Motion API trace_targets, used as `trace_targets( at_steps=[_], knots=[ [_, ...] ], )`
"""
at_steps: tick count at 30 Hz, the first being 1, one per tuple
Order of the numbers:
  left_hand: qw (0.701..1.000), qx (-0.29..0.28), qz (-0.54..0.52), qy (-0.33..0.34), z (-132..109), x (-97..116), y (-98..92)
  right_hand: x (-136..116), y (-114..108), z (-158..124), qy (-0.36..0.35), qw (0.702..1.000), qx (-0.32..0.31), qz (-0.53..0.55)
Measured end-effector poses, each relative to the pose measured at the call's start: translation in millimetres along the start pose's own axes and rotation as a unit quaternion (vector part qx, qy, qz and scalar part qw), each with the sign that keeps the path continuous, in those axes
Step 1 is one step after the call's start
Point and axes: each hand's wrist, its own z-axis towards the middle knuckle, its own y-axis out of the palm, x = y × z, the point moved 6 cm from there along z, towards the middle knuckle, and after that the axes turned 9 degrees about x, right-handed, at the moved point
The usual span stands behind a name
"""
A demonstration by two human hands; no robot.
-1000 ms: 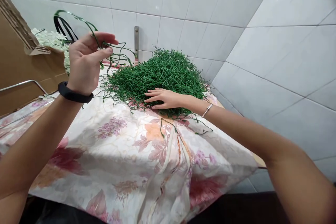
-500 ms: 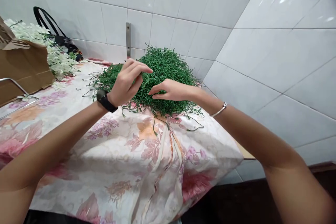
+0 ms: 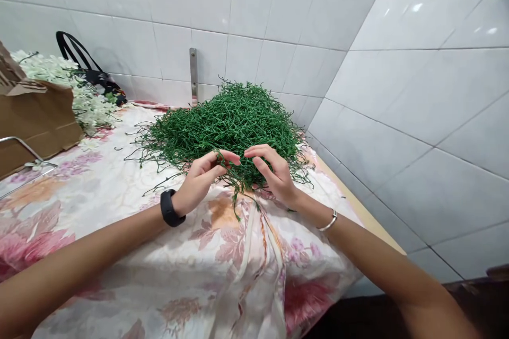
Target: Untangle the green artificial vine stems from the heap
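Green stem pile (image 3: 228, 116) lies on floral cloth (image 3: 131, 185) just beyond both hands, near edge at fingertips; left hand (image 3: 201, 180) pinches a strand (image 3: 223, 161), thumb to forefinger; right hand (image 3: 276, 175) just beside it, fingers curled into same edge, grip indeterminate.

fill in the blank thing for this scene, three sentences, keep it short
1. The left hand pinches strands at the edge of a heap of ____ stems.
2. The right hand has a ____ bangle at its wrist.
3. The heap lies on a ____-patterned cloth.
Missing words: green; silver; floral.
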Motion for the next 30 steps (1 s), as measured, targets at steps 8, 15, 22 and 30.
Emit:
trace_targets(
  at_steps=[8, 15, 22, 30],
  knots=[
    [0.998, -0.035, -0.02, -0.045, -1.4, -10.1, 4.0, -6.4, 28.5, -14.4, 0.027, 0.984, -0.177, -0.004],
    [0.997, -0.023, 0.007, -0.075, 2.5, -17.9, 0.3, 0.5, 15.1, -10.1, 0.082, 0.992, -0.097, 0.027],
    [0.995, 0.004, 0.028, -0.091, 6.1, -22.1, -4.0, 11.6, 6.9, -7.9, 0.204, 0.969, -0.029, 0.134],
    [0.995, 0.043, 0.048, -0.078, 8.3, -21.9, -11.9, 17.7, -6.9, -4.6, 0.183, 0.974, 0.05, 0.121]
  ],
)
